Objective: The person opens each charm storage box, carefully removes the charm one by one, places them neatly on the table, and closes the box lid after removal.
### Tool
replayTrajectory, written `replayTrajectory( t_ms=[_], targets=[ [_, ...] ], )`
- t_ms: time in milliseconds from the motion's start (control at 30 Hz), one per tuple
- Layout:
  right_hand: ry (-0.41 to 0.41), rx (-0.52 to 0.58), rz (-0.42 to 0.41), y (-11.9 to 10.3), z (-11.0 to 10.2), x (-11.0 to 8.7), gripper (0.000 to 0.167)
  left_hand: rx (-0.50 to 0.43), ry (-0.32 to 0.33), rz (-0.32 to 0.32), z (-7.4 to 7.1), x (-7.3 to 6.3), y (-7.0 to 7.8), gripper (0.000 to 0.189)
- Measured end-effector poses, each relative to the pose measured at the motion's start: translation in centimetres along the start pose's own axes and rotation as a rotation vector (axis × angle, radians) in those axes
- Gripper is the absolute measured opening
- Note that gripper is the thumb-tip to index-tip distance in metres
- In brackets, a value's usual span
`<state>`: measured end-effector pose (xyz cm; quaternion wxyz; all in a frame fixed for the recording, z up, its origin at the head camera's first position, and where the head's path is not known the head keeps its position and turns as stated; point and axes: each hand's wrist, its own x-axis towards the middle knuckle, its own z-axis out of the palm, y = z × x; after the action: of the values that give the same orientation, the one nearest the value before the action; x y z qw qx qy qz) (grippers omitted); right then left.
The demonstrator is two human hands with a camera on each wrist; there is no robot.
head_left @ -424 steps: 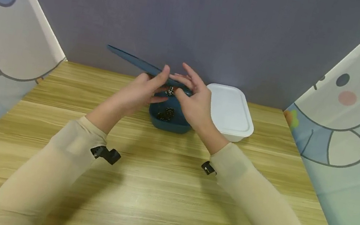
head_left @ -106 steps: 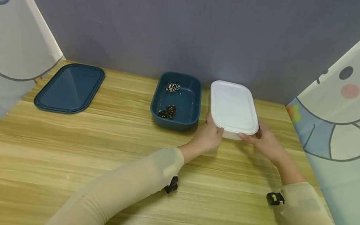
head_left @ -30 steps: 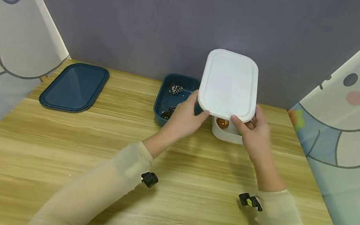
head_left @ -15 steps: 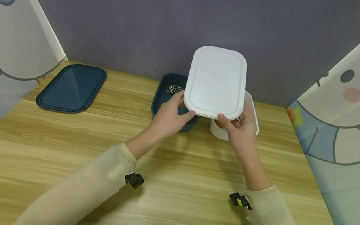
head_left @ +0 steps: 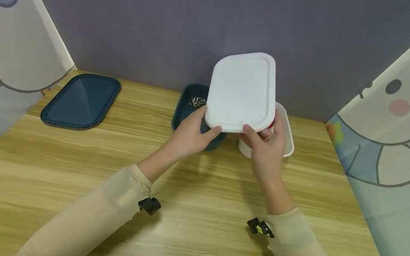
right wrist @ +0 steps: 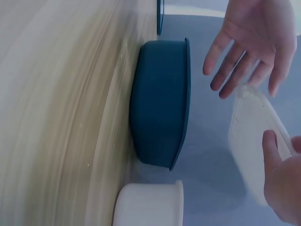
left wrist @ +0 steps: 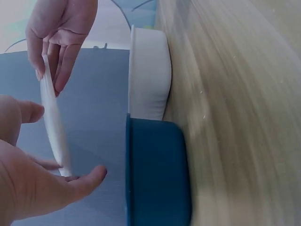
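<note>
My two hands hold a white lid in the air, tilted, above and between a dark blue box and a white box. My left hand has its thumb over the near left corner and its fingers beneath; they look fairly straight in the right wrist view. With thumb on top and fingers under, my right hand pinches the near right edge. A pine cone lies in the blue box; the lid hides part of that box. Inside the uncovered white box, a bit of something red shows beside my right fingers.
A dark blue lid lies flat at the back left of the wooden table. A grey panel stands behind the boxes, and cartoon-printed sheets flank both sides.
The blue lid went from my hands to the table at left. The white lid came off its box, moved left and now tilts. The white box stands uncovered.
</note>
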<state>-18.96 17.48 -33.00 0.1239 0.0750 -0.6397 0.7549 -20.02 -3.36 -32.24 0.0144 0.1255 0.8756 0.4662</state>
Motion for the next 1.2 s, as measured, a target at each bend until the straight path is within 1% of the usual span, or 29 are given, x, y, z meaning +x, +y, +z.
replayTrajectory(
  t_ms=[67, 100, 167, 233, 300, 400, 467, 600, 667, 700, 800, 933, 1000, 1067, 1100, 1133, 1200],
  targets=[
    [0.004, -0.023, -0.018, 0.0, 0.5, -0.1, 0.081, 0.039, 0.001, 0.002, -0.1, 0.0, 0.1, 0.072],
    [0.004, -0.038, -0.026, 0.1, 0.7, -0.2, 0.075, 0.058, 0.002, 0.003, -0.2, 0.0, 0.2, 0.069],
    [-0.002, -0.088, -0.051, 0.1, 1.2, -0.3, 0.062, 0.058, -0.001, 0.007, -0.5, 0.1, 0.3, 0.064],
    [-0.017, -0.125, -0.066, 0.1, 1.6, -0.6, 0.057, 0.030, -0.009, 0.009, -0.8, 0.1, 0.5, 0.063],
    [-0.035, -0.165, -0.074, 0.1, 2.0, -0.7, 0.057, -0.024, -0.022, 0.015, -1.2, -0.1, 0.7, 0.063],
    [-0.057, -0.214, -0.111, 0.1, 2.8, -0.8, 0.061, -0.139, -0.045, 0.027, -1.6, -0.5, 1.3, 0.066],
    [-0.064, -0.246, -0.166, 0.1, 3.4, -0.9, 0.059, -0.237, -0.054, 0.050, -1.8, -0.8, 1.7, 0.065],
    [-0.084, -0.280, -0.321, 0.3, 4.4, -1.0, 0.050, -0.531, -0.058, 0.063, -1.7, -1.1, 2.4, 0.055],
    [-0.112, -0.295, -0.383, 0.5, 4.7, -1.0, 0.046, -0.689, -0.046, 0.051, -1.6, -1.3, 2.6, 0.050],
    [-0.121, -0.314, -0.408, 0.5, 4.8, -0.9, 0.045, -0.747, -0.031, 0.047, -1.6, -1.3, 2.6, 0.050],
    [-0.155, -0.375, -0.450, 0.6, 4.8, -0.7, 0.043, -0.841, 0.022, 0.043, -1.7, -1.6, 2.6, 0.047],
    [-0.187, -0.502, -0.513, 0.5, 4.3, -0.3, 0.047, -0.920, 0.080, 0.055, -2.2, -2.0, 2.4, 0.042],
    [-0.180, -0.575, -0.561, 0.3, 3.9, -0.1, 0.050, -0.960, 0.105, 0.072, -2.4, -2.2, 2.3, 0.043],
    [-0.148, -0.649, -0.597, 0.2, 3.4, 0.1, 0.055, -0.987, 0.128, 0.097, -2.8, -2.3, 2.2, 0.046],
    [-0.128, -0.676, -0.598, 0.1, 3.2, 0.2, 0.060, -0.995, 0.138, 0.110, -3.0, -2.4, 2.2, 0.048],
    [-0.107, -0.696, -0.580, 0.0, 2.9, 0.4, 0.067, -0.998, 0.143, 0.122, -3.2, -2.5, 2.2, 0.050],
    [-0.087, -0.704, -0.495, -0.2, 2.4, 0.6, 0.089, -0.994, 0.150, 0.137, -3.7, -2.7, 2.0, 0.053]
  ],
)
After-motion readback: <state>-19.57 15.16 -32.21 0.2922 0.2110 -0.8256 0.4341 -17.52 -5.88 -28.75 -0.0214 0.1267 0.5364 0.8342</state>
